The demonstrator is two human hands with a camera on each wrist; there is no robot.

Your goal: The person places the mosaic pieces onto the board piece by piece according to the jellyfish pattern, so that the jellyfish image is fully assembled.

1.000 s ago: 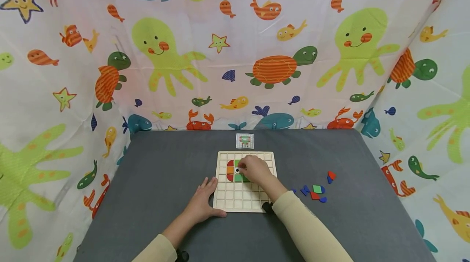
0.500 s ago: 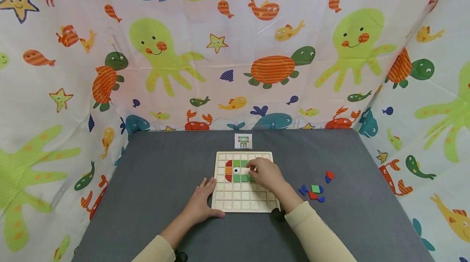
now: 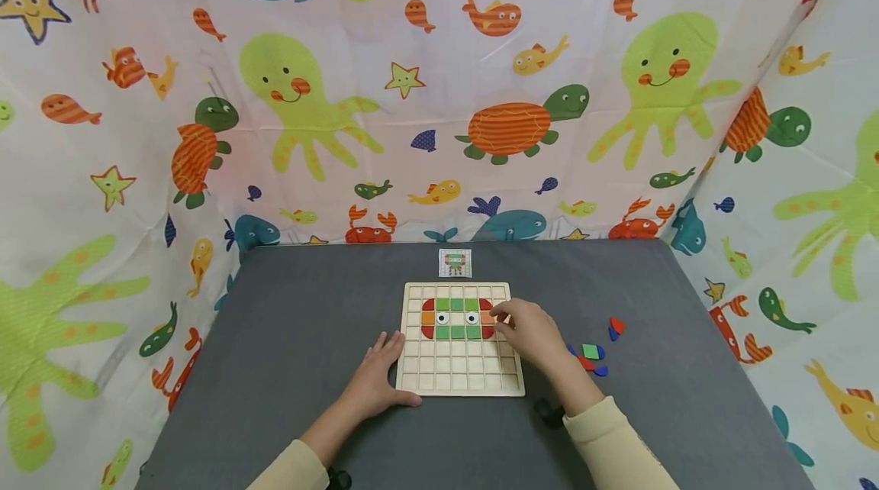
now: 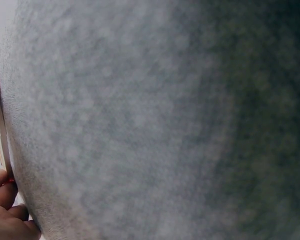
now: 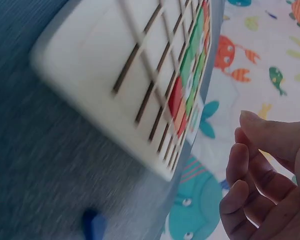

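A pale wooden grid board (image 3: 456, 383) lies on the table with red, green and orange tiles (image 3: 458, 304) set in its upper squares. Two round eye tiles (image 3: 471, 317) sit among them. My left hand (image 3: 378, 375) rests at the board's left edge, fingers spread, thumb near the lower left corner. Just right of the tiled part, my right hand (image 3: 532, 333) hovers with loosely bent fingers. In the right wrist view, that right hand (image 5: 270, 185) shows nothing between thumb and fingers. Only the board's edge and some fingers show at the far left of the left wrist view.
Several loose pieces, among them a light green square (image 3: 590, 352), a red piece (image 3: 617, 325) and a blue half-round (image 3: 601, 372), lie right of the board. Behind it is a small picture card (image 3: 455, 262). A sea-animal curtain (image 3: 419, 40) surrounds the grey table (image 3: 309, 307).
My right hand has moved right across the board, uncovering the second eye tile and the red and orange tiles at the right end. The left hand has stayed at the board's edge.
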